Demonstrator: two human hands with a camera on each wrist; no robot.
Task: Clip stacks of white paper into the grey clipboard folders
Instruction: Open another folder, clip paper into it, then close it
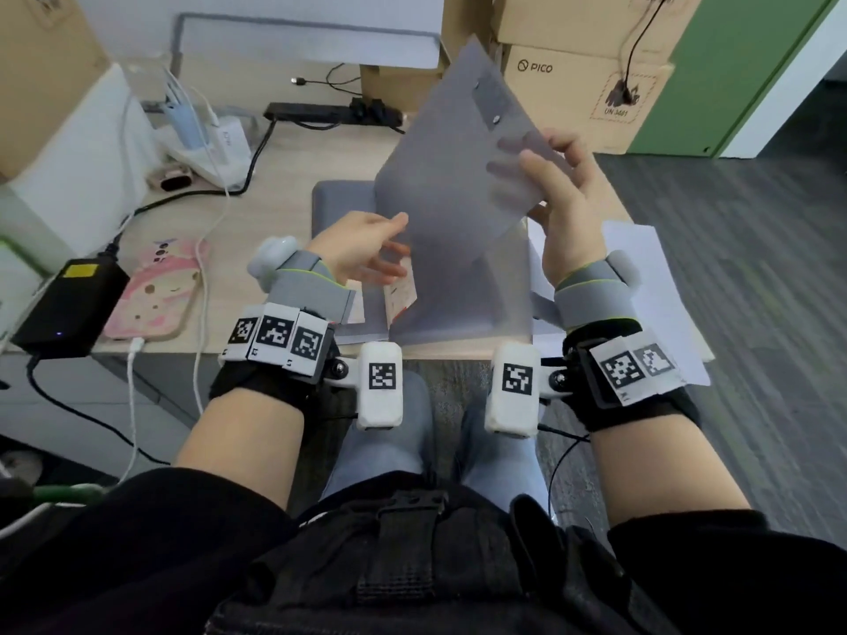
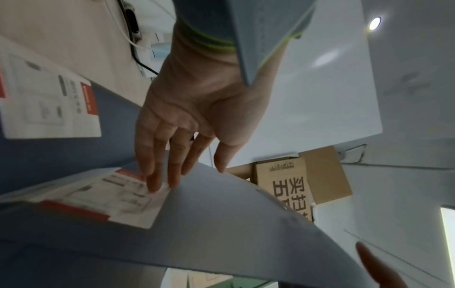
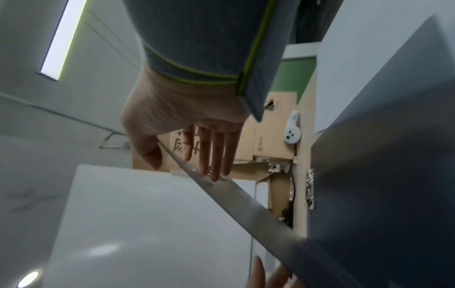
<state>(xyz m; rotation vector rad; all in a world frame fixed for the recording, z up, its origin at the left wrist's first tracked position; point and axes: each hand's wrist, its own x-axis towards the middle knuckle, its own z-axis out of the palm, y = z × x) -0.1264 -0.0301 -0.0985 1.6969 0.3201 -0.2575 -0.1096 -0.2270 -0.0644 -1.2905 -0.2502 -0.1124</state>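
A grey translucent clipboard folder stands open at the table's front edge. Its cover [image 1: 458,176] is lifted and tilted, with the metal clip [image 1: 492,100] showing through near the top. My right hand [image 1: 527,176] pinches the cover's right edge, thumb in front and fingers behind; the right wrist view shows this same hand [image 3: 183,167] on the cover's edge [image 3: 246,200]. My left hand [image 1: 394,240] holds the left edge between thumb and straight fingers, and up close the left hand [image 2: 189,175] meets the cover [image 2: 221,224] there. The folder's lower half [image 1: 458,309] lies flat beside a red-and-white label [image 1: 403,295]. White paper [image 1: 651,286] lies to the right.
Another grey folder [image 1: 341,199] lies behind the open one. On the left are a pink-cased phone [image 1: 156,291], a black adapter [image 1: 68,304] and several cables. A power strip [image 1: 311,113] and cardboard boxes [image 1: 582,84] stand at the back. The table edge [image 1: 275,350] is close to my knees.
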